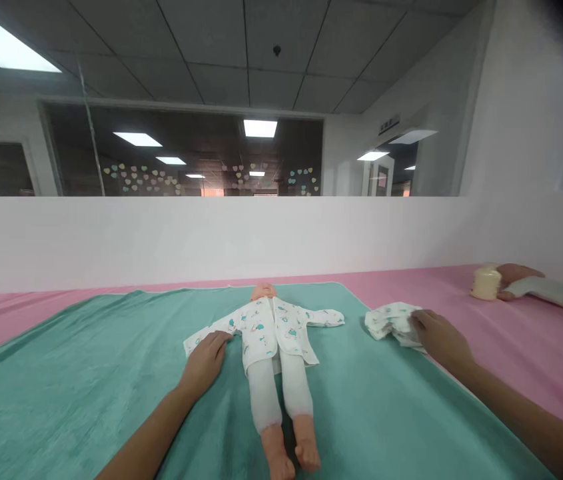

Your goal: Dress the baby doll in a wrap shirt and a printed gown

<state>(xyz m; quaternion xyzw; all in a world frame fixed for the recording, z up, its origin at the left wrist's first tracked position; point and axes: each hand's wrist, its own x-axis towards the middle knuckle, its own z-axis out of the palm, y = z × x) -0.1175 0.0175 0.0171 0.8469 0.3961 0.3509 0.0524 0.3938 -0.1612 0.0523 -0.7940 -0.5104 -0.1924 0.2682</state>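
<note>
Lying nearest the camera on a teal blanket (pixel 86 360), a baby doll (pixel 274 347) is stretched out on its back, bare feet (pixel 291 457) toward the viewer and head away. It wears white leggings and a printed white top that lies open at the front.

The left hand (pixel 204 363) rests palm down on the doll's outflung sleeve (pixel 222 326). Its fingers are loosely spread and flat, pressing the fabric to the blanket rather than closing on it.

Farther right, the right hand (pixel 438 337) lies on a small folded cloth (pixel 388 320) of the same print. The cloth sits at the blanket's edge, where the pink sheet (pixel 511 340) begins. The fingers drape over the cloth's near side; whether they pinch it I cannot tell.

By my reading, the work in hand is steadying the doll while taking hold of the folded piece. Lifting that piece would call for the fingers to close round its whole stack so it does not unfold.

Beyond, another person's hand (pixel 518 277) holds a cream jar (pixel 486 283) on the pink sheet, well apart from the doll. A white partition (pixel 161 240) and a dark window (pixel 186 153) stand behind.
</note>
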